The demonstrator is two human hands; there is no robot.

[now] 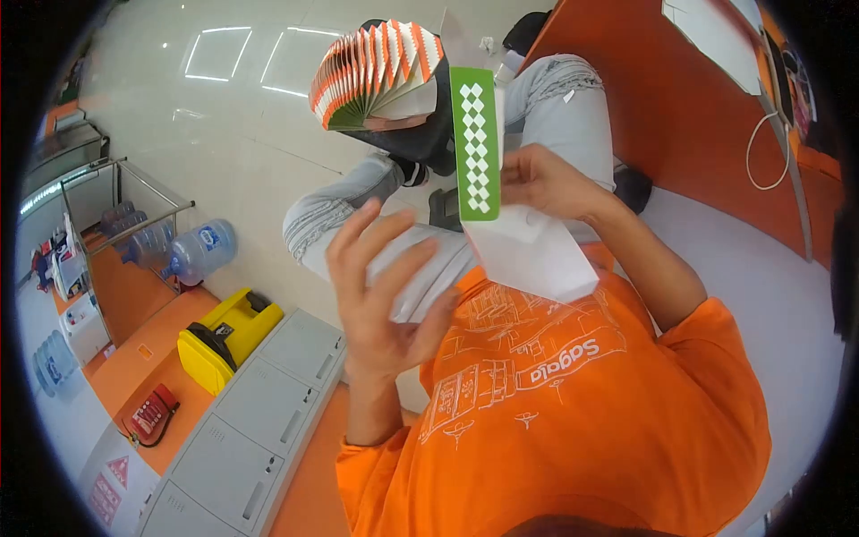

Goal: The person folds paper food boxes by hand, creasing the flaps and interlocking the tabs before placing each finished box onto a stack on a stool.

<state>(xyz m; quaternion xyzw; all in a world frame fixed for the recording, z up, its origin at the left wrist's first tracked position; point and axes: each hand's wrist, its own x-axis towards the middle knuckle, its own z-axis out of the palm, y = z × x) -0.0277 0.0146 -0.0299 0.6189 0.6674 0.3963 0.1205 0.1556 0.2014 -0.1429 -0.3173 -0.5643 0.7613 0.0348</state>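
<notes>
My right hand (548, 183) grips the far side of a folded cardboard piece, its fingertips partly hidden behind the panel. The cardboard piece (489, 152) has a green strip with white diamonds and a plain white flap that folds out toward my shirt. To its left, my left hand (385, 291) is raised with fingers spread, apart from the cardboard and slightly blurred. Beyond the hands, a fanned stack of orange-and-white striped card pieces (385, 72) with some green at its lower end rests on a black surface.
My legs in grey jeans (564, 107) are under the cardboard. An orange panel (680, 116) rises on the right. Grey lockers (259, 403), a yellow bin (228, 340), a fire extinguisher (154, 412) and a large blue water bottle (201, 251) stand on the left.
</notes>
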